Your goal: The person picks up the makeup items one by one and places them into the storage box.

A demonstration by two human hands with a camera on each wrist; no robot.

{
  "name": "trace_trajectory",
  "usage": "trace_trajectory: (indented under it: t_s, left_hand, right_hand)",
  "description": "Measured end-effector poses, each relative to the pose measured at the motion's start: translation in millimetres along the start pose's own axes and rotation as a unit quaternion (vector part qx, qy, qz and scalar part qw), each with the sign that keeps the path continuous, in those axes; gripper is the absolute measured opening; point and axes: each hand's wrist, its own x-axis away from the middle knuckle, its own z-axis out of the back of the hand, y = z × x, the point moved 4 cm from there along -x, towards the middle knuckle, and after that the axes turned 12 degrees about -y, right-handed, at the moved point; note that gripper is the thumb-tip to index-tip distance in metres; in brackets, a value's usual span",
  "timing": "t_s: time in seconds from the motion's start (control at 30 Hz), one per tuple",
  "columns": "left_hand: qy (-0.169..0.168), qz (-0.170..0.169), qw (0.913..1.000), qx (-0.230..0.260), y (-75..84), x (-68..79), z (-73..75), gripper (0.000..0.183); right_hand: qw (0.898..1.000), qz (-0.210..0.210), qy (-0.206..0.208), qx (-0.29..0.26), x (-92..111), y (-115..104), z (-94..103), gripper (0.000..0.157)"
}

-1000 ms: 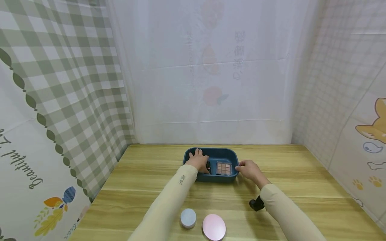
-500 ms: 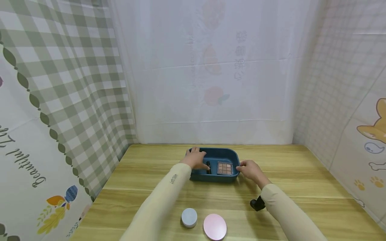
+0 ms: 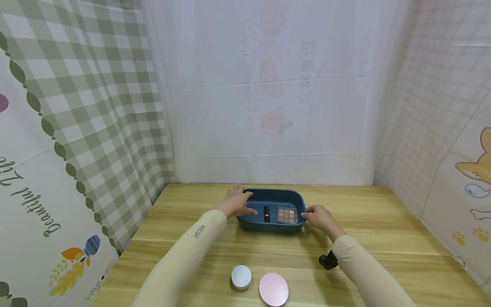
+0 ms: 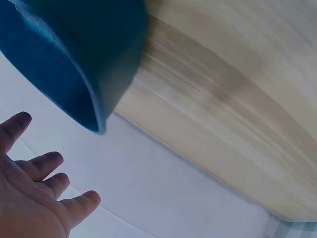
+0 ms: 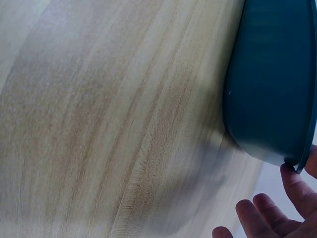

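Note:
A dark blue rectangular bin (image 3: pixel 270 227) stands toward the back of the table. Inside lie a black lipstick tube (image 3: pixel 266 214) and, to its right, an eyeshadow palette (image 3: pixel 287 215) with several brownish pans. My left hand (image 3: pixel 235 202) is at the bin's left end with fingers spread. In the left wrist view, that hand's fingers (image 4: pixel 79 207) are apart from the bin's rim and hold nothing. At the opposite end my right hand (image 3: pixel 320 218) pinches the rim between thumb and index finger; the other fingers (image 5: pixel 251 218) stay off the bin in the right wrist view.
Nearer the front of the wooden table (image 3: pixel 184 243) sit a small round white-lidded jar (image 3: pixel 241 277) and a pink round compact (image 3: pixel 273 289). A black device (image 3: pixel 328 260) shows at the right wrist. Fabric hangings (image 3: pixel 268 128) enclose the table at the back and sides.
My left hand has moved left out of the bin, its fingers spread, and now shows the lipstick tube fully. My right hand stays at the rim. The bin has shifted very slightly right.

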Motion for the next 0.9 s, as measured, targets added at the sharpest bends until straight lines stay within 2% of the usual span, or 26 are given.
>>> trace_trajectory:
  t_s: [0.47,0.7,0.9]
  left_hand:
    - [0.012,-0.024,0.9996,-0.001,-27.6,22.0,-12.0,0.076]
    - [0.021,-0.055,0.9982,0.012,-33.4,42.5,-18.0,0.075]
    - [0.024,-0.08,0.9961,0.029,-40.2,61.6,-29.1,0.073]
  right_hand:
    - [1.0,-0.005,0.0,-0.006,-4,3,-0.4,0.03]
    - [1.0,-0.005,0.004,-0.003,-4,2,-0.6,0.029]
    - [1.0,-0.002,0.006,-0.007,-4,2,0.3,0.027]
